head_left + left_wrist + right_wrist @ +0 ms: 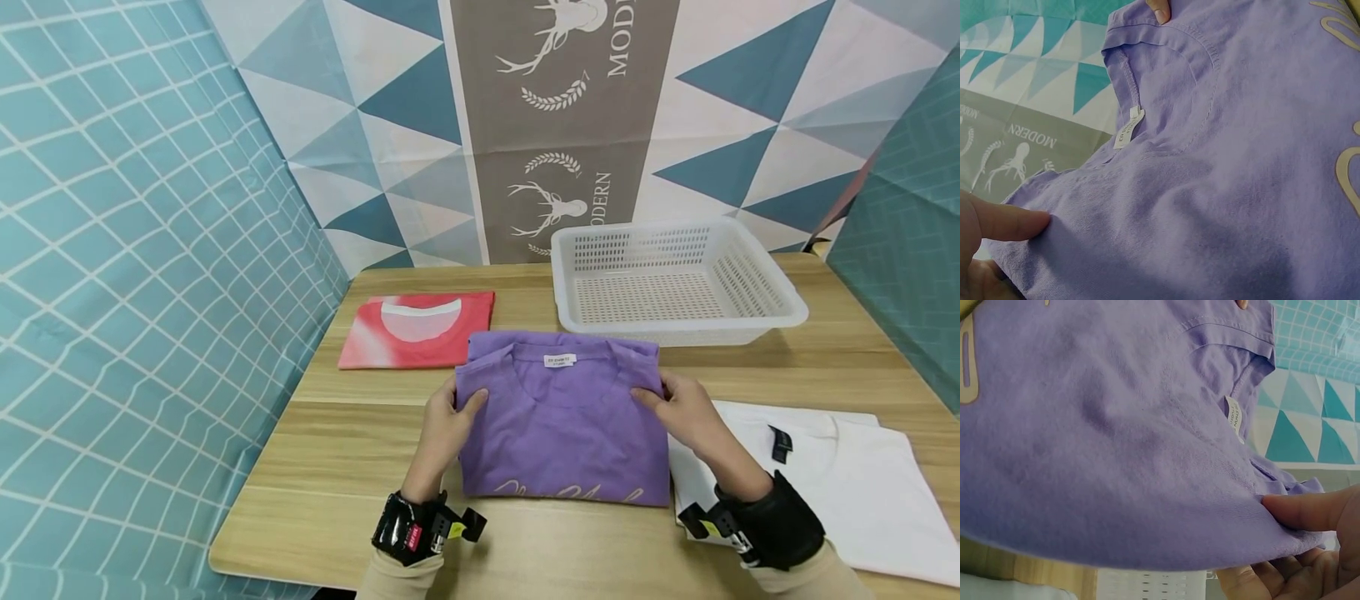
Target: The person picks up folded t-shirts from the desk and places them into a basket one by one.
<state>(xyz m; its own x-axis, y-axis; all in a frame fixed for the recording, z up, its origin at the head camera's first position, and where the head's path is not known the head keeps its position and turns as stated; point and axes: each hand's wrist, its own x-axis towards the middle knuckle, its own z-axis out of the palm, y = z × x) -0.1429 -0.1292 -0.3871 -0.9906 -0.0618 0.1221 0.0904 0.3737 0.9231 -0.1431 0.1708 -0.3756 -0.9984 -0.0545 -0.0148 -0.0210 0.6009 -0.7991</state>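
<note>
A folded purple T-shirt (562,433) with a white neck label (559,361) and cream script lettering lies in front of me, neckline toward the back. My left hand (447,425) pinches its left shoulder edge, thumb on top. On the opposite shoulder, my right hand (686,412) grips the cloth the same way. In the right wrist view the right thumb (1310,509) presses on the purple fabric, with the fingers curled beneath it. The left wrist view shows the left thumb (1013,220) on the cloth near the neckline.
A white plastic basket (678,325) stands at the back right of the wooden table (330,467). A folded red and white shirt (420,333) lies at the back left. White folded shirts (847,492) with a black label lie at the right, partly under my right forearm.
</note>
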